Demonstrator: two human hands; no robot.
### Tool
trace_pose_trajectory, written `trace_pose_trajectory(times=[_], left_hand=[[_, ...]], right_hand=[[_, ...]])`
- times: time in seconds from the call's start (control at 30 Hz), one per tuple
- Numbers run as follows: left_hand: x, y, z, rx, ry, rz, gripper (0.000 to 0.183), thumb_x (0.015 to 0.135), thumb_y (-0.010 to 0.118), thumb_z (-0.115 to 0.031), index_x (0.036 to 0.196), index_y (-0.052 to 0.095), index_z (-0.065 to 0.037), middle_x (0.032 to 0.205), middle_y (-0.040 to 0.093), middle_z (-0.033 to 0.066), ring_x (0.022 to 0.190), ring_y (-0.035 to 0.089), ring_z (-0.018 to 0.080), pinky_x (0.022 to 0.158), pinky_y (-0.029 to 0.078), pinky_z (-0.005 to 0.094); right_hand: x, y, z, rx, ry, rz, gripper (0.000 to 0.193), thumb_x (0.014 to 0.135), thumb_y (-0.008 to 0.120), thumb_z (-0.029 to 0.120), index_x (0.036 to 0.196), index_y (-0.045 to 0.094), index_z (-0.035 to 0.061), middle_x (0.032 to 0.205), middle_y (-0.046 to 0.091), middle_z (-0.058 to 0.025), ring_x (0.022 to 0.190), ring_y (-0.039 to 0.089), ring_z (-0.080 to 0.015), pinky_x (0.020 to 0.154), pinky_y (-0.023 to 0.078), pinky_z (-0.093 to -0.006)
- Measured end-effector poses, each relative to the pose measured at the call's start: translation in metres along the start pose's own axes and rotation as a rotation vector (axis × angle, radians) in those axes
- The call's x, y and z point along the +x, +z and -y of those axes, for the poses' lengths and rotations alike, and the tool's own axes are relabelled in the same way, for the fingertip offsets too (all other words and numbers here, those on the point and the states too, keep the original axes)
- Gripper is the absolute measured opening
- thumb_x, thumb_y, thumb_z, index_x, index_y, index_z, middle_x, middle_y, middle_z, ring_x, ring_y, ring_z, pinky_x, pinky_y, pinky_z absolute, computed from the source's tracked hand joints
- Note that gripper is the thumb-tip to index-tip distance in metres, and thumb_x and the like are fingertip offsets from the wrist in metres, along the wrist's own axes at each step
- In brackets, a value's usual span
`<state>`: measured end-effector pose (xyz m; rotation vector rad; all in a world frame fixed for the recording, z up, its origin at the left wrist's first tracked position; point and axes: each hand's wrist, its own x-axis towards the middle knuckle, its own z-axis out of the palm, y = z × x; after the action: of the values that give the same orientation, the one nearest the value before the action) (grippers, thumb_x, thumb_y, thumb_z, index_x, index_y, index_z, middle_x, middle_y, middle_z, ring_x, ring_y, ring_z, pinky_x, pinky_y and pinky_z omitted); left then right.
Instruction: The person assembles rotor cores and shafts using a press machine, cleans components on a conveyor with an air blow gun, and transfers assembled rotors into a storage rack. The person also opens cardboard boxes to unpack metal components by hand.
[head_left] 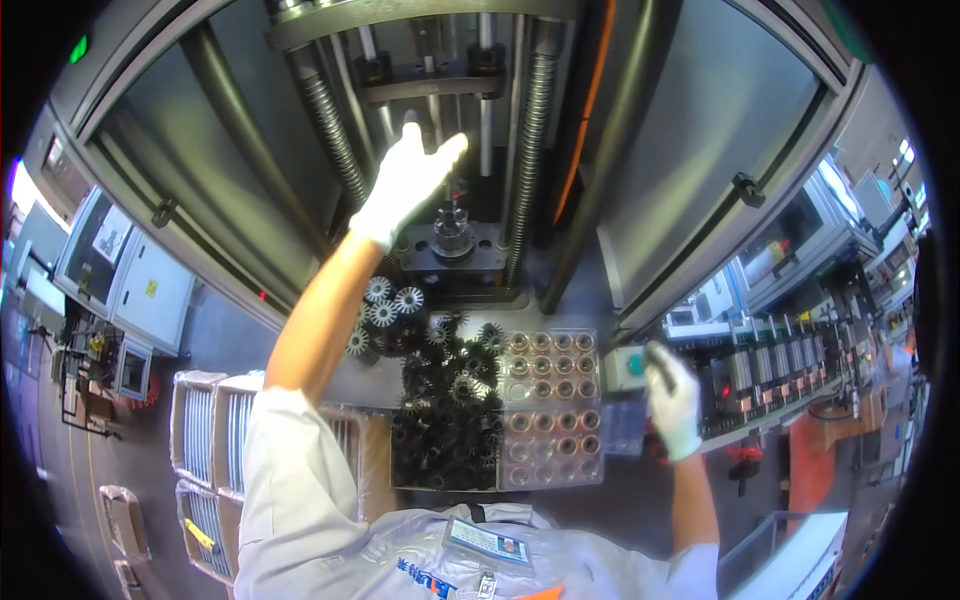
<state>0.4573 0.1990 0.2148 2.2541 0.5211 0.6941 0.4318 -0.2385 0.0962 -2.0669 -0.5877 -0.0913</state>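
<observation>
Head view: the left hand [405, 185] has fingers spread, a metal holder [453, 240] near them. By the right hand's fingers [659, 362]: a green button [636, 365]; can't tell their grip.

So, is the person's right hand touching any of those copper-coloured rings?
Apart. The head view shows the right hand off to the right of the copper-coloured rings, with a plain gap between.

Matt white cloth gloves [405, 185] show at upper centre and mid-right. Below centre, glossy clear plastic trays [552, 406] hold shiny copper-toned metal rings [543, 342] beside dull black toothed discs [430, 440]. Ribbed grey metal columns [535, 140] gleam at top centre; the pale grey shirt [290, 480] is creased cloth.
</observation>
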Motion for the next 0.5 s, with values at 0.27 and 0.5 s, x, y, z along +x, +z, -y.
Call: trace_pose_trajectory(times=[0.27,0.5], left_hand=[[-0.236,-0.057,0.018,-0.576,-0.261,0.795,0.050,0.095,0.070,-0.020,0.138,0.056,0.000,0.119,0.070,0.0085,0.109,0.064,0.0150,0.096,0.051,0.0310],[-0.382,-0.028,0.013,-0.601,-0.519,0.770,0.050,0.098,0.067,-0.022,0.140,0.054,0.001,0.121,0.070,0.0116,0.112,0.063,0.0132,0.098,0.049,0.0289]], right_hand=[[-0.003,0.005,-0.092,-0.715,-0.239,0.397,0.029,0.092,0.056,0.006,0.119,0.067,0.0025,0.122,0.067,-0.0214,0.108,0.066,-0.0384,0.095,0.052,-0.0432],[0.006,-0.008,-0.082,-0.686,-0.261,0.424,0.027,0.092,0.053,0.013,0.113,0.070,0.0088,0.090,0.071,-0.0205,0.085,0.069,-0.0393,0.077,0.054,-0.0495]])
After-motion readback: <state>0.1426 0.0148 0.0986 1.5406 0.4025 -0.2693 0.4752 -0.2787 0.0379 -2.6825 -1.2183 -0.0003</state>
